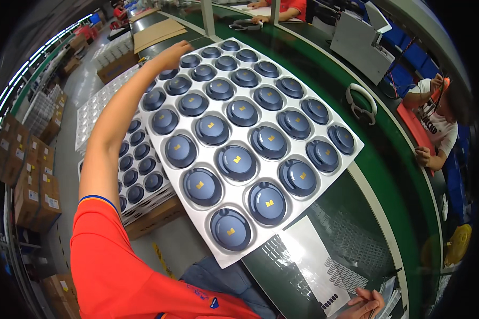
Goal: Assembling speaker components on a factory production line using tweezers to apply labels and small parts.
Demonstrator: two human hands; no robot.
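A white moulded tray (201, 151) fills the middle of the view, with dark blue round headphone ear cups (237, 162) set in its pockets, each bearing a small gold mark. My left arm stretches along the tray's left side, and my left hand (176, 52) is closed at its far left edge. At the lower right, my right hand (363, 304) has its fingers drawn together over the dark worktop; what they may hold is too small to make out. Beside it lies a pale sheet (316, 260) with small dark stickers, next to a clear sheet (351, 250) of rows of small pieces.
Stacked trays (138, 159) of similar cups stand left, below the raised tray. A green conveyor (394, 165) runs along the right, carrying a headband (362, 101). Across it sits a co-worker (436, 117), near a grey machine (362, 45). Cardboard boxes (34, 181) are piled at far left.
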